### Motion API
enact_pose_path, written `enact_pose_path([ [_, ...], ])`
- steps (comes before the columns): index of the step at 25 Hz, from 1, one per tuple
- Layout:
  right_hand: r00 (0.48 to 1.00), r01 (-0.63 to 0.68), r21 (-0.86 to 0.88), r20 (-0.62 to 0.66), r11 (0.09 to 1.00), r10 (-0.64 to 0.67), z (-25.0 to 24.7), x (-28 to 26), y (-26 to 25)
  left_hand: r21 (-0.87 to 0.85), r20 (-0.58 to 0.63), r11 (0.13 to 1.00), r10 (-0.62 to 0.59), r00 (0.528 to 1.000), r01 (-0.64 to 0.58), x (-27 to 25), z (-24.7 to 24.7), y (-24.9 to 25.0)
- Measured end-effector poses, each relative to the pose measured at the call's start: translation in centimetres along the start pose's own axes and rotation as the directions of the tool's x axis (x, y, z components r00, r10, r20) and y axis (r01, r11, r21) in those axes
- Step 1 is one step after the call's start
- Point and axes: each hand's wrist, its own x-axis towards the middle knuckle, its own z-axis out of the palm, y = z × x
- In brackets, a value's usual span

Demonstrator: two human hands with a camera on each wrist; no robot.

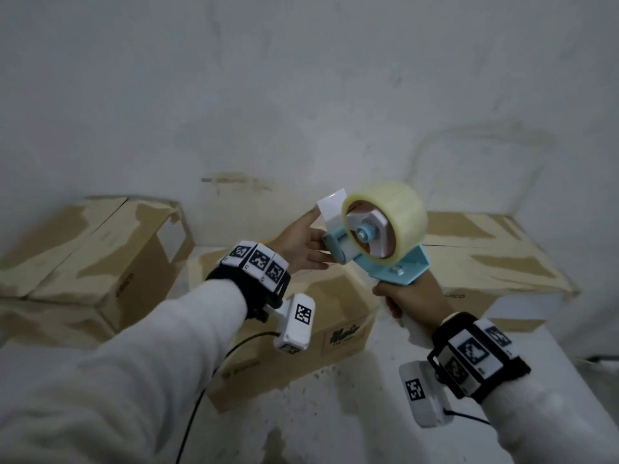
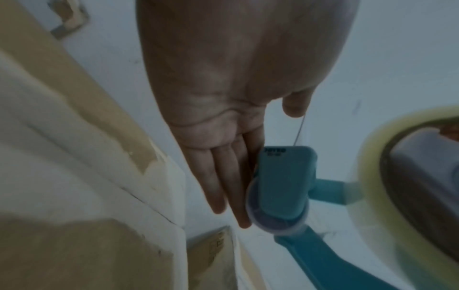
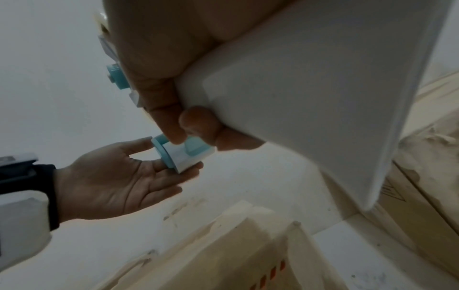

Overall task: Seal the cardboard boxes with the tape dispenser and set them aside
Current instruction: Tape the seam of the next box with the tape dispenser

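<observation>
My right hand (image 1: 398,296) grips the white handle (image 3: 310,98) of a light-blue tape dispenser (image 1: 392,262), held up in the air with its roll of clear tape (image 1: 392,216) on top. My left hand (image 1: 301,246) is open, its straight fingers (image 2: 223,186) touching the dispenser's front roller (image 2: 280,188); the same roller (image 3: 178,155) shows above that palm in the right wrist view. A thin strand of tape (image 2: 299,129) runs near the left thumb. Below the hands stands a small cardboard box (image 1: 294,329), partly hidden by my left arm.
A larger cardboard box (image 1: 83,256) stands at the left by the wall, with a torn flap at its far corner. A wide flat box (image 1: 485,259) lies at the right. The floor (image 1: 335,413) is pale and stained, and cables hang from both wrist cameras.
</observation>
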Motion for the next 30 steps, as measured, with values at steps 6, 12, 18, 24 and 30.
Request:
enact_pose_path([
  [6,0.995,-0.01,0.058,-0.097,0.998,0.016,0.3,-0.3,1.1,-0.126,0.128,0.987,-0.087,0.988,0.103,2.9,-0.7,-0.2],
  [12,0.995,-0.003,0.076,-0.097,0.997,0.011,2.3,-0.7,2.1,0.101,-0.01,0.985,-0.139,0.99,0.14,5.4,-1.0,-0.3],
  [18,0.986,-0.022,0.176,-0.162,0.984,0.051,1.5,-0.7,3.1,0.227,-0.151,0.974,0.06,0.987,-0.024,8.5,-3.4,3.9],
  [24,0.962,-0.168,0.196,-0.181,0.966,0.204,1.8,0.3,6.6,0.659,-0.15,0.738,0.32,0.935,-0.147,13.9,-6.9,5.1],
  [30,0.952,-0.22,0.107,-0.195,0.969,0.238,2.0,1.7,7.3,0.802,-0.121,0.597,0.208,0.971,-0.028,17.3,-6.5,3.7],
])
